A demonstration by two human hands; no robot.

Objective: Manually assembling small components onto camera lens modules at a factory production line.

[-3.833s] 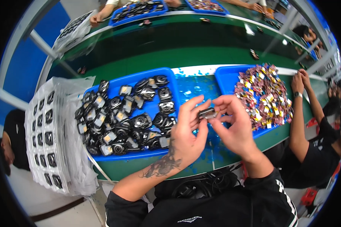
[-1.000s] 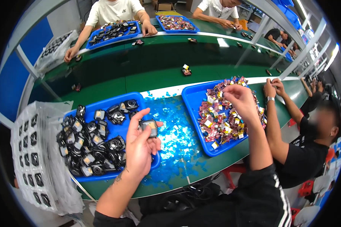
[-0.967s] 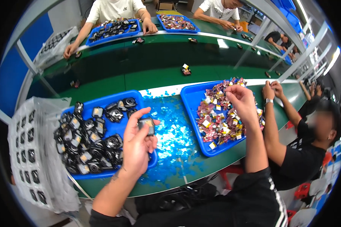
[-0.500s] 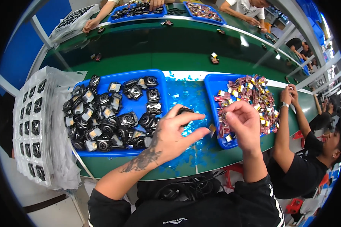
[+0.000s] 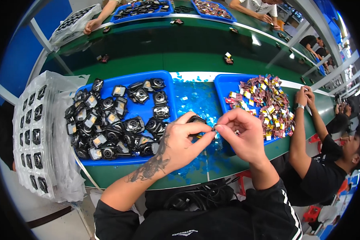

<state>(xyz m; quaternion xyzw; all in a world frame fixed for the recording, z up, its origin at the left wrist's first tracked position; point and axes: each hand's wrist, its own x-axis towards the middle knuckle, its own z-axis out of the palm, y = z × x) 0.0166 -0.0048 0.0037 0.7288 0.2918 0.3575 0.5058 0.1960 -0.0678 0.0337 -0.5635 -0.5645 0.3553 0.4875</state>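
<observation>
My left hand [image 5: 184,140] is closed around a dark watch case [image 5: 197,119], mostly hidden behind the fingers. Its thumb and index finger come together at the tip. Right against them, the thumb and fingers of my right hand [image 5: 244,134] pinch at something too small and covered to make out. Left of my hands, a blue tray [image 5: 120,161] holds many black watch cases [image 5: 134,125], some with pale square pieces attached. On the right, a second blue tray [image 5: 224,92] is heaped with small reddish circuit parts [image 5: 270,106] bearing yellow and white pieces.
Blue film scraps [image 5: 188,98] litter the bench between the trays. Stacked clear plastic trays [image 5: 32,138] of watch cases stand at far left. Beyond runs a green belt [image 5: 148,60] carrying scattered parts. A co-worker [image 5: 328,168] sits at right; others work across the belt.
My right hand has moved left from the edge of the right tray to meet my left hand. The left thumb and index finger have closed together. Parts on the belt have shifted slightly right.
</observation>
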